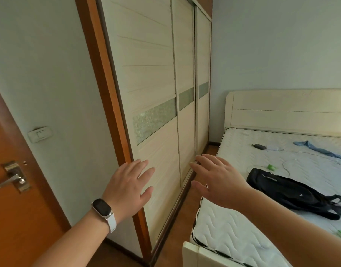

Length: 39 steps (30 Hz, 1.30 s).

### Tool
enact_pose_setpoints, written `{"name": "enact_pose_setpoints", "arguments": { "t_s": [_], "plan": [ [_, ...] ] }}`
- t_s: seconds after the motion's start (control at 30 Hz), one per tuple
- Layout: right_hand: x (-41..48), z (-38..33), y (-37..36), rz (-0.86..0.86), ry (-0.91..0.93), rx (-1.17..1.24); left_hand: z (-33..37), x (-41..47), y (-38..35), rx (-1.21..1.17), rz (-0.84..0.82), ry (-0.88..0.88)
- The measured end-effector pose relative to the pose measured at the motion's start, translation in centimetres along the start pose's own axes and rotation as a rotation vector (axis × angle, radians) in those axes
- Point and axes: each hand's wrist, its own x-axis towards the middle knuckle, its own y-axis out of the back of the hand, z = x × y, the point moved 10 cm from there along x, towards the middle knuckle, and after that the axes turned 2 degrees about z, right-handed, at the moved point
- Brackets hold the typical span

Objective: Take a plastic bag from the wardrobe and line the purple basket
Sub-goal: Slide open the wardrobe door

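A tall wardrobe (pixel 158 78) with cream sliding doors and frosted glass bands fills the middle of the view; its doors are closed. My left hand (pixel 130 186), with a smartwatch on the wrist, is spread flat in front of the nearest door panel, close to its brown frame. My right hand (pixel 217 177) is held out with fingers apart, its fingertips near the edge of the middle door. Neither hand holds anything. No plastic bag and no purple basket are in view.
A bed with a bare white mattress (pixel 242 234) stands on the right, leaving a narrow strip of wooden floor (pixel 182 224) beside the wardrobe. A black backpack (pixel 293 191), cables and a blue cloth (pixel 320 148) lie on it. An orange door (pixel 13 209) is at the left.
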Motion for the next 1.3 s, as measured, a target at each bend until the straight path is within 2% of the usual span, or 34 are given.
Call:
{"name": "enact_pose_setpoints", "arguments": {
  "t_s": [0.17,0.5,0.93,1.1,1.3],
  "plan": [
    [2.2,3.0,-3.1,-0.027,0.022,0.073,-0.1,3.7,-1.2,0.038,-0.023,0.022],
    [9.4,3.2,-8.9,0.003,0.076,0.133,-6.0,9.3,-5.9,0.081,-0.034,0.052],
    [26.6,2.5,-18.4,-0.001,0.052,0.085,-19.0,20.5,-12.7,0.097,0.066,0.018],
    [31.1,2.4,-20.8,0.02,0.051,0.114,-21.6,24.1,-13.9,0.129,0.092,0.003],
    [36.7,4.1,-22.9,0.081,0.068,0.152,-23.3,28.9,-14.1,0.147,0.163,0.064]
  ]
}}
